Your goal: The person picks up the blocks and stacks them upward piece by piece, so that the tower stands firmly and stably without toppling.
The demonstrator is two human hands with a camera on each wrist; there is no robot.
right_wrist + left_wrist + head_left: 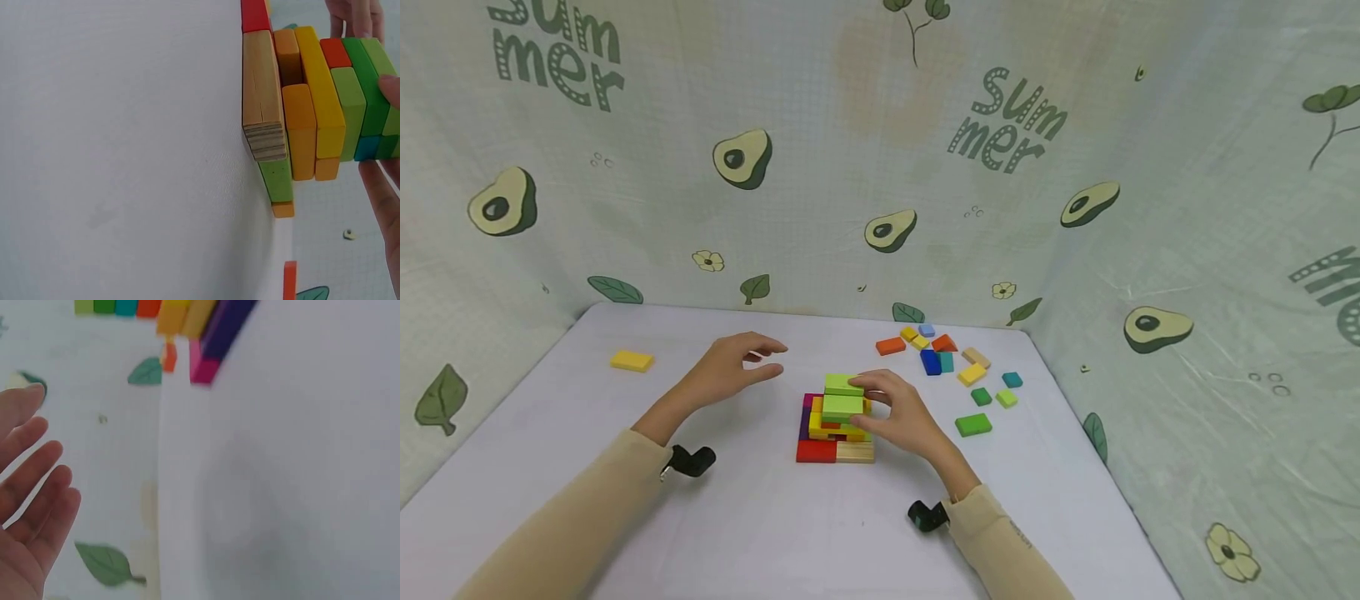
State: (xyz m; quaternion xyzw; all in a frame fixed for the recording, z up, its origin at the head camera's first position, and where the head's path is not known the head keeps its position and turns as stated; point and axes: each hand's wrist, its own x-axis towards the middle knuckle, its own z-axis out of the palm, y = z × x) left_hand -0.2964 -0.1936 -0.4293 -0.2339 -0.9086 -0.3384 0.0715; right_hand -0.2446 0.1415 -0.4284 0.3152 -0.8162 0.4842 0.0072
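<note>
A layered stack of coloured wooden blocks (816, 432) stands on the white table, with light green blocks (842, 406) on top. My right hand (895, 410) is at the right side of the top, pinching a light green block between thumb and fingers. In the right wrist view the thumb (390, 89) lies on the top layer's face, and other fingertips touch the side beside a small teal block (367, 148). My left hand (727, 367) hovers left of the stack, fingers loosely bent, holding nothing. In the left wrist view its fingers (37, 469) are spread, apart from the blocks.
Loose blocks lie at the back right, among them an orange block (891, 346), a blue block (931, 362) and a green block (973, 425). One yellow block (632, 361) lies alone at the far left. A printed cloth (820, 275) hangs behind the table.
</note>
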